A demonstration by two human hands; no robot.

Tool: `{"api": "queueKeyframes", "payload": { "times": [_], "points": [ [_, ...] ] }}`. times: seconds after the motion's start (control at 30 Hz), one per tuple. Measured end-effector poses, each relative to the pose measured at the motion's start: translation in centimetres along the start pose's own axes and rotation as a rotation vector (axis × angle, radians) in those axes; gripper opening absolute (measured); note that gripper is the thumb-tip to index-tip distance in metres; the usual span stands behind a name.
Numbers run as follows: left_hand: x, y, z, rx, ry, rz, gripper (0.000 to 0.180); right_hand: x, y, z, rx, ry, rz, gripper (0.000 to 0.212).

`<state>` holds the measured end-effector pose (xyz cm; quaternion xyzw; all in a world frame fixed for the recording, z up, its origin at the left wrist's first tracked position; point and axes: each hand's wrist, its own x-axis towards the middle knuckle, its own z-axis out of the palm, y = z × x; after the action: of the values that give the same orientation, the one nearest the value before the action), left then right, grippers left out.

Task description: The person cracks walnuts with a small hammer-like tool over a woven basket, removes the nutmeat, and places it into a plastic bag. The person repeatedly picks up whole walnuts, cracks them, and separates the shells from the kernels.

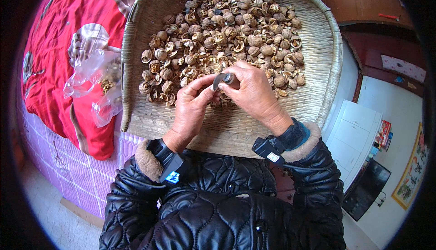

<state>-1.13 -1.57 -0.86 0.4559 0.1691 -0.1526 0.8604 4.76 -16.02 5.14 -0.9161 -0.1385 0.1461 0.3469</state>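
Observation:
My right hand (pixel 250 88) is closed around a small knife (pixel 231 80) with a short, dark, curved blade and a round-ended handle. The blade points toward my left hand (pixel 193 103), whose thumb and forefinger are pinched together close to its tip. Whatever the left fingers hold is hidden by them. Both hands are above the near part of a wide woven basket tray (pixel 318 68). Many walnuts (pixel 254 40) and broken walnut shells (pixel 238 46) lie heaped in it, beyond and under my hands.
Left of the tray, a clear plastic bag (pixel 93 80) with walnut kernels (pixel 107 85) rests on a red patterned cover (pixel 54 55). That cover lies over a purple quilted bedspread (pixel 68 159). A white cabinet (pixel 356 127) and a dark television screen (pixel 367 190) stand off to the right.

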Motion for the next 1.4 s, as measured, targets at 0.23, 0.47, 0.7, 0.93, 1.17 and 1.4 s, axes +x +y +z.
{"api": "queueKeyframes", "payload": {
  "times": [0.23,0.47,0.7,0.93,1.17,1.4],
  "points": [
    [0.1,0.0,-0.2,0.101,-0.016,0.039,0.02,-0.1,-0.1,0.5,-0.028,-0.004,-0.068,0.017],
    [0.3,0.1,0.2,0.046,-0.036,-0.02,0.017,-0.3,0.2,0.5,0.087,0.005,-0.008,0.019],
    [0.5,-0.3,0.0,-0.125,0.022,-0.138,0.013,-0.1,1.0,0.0,0.453,-0.068,0.247,0.01],
    [0.8,0.0,-0.5,-0.299,0.026,-0.281,0.024,-0.9,0.2,-1.8,0.585,-0.199,0.281,0.012],
    [0.8,-0.1,-0.7,-0.589,-0.106,-0.412,0.036,-0.7,0.0,-1.3,0.101,-0.053,0.017,0.023],
    [0.5,0.1,-1.0,-0.675,-0.23,-0.386,0.046,-1.0,0.0,-0.9,0.073,-0.097,-0.085,0.028]
  ]
}}
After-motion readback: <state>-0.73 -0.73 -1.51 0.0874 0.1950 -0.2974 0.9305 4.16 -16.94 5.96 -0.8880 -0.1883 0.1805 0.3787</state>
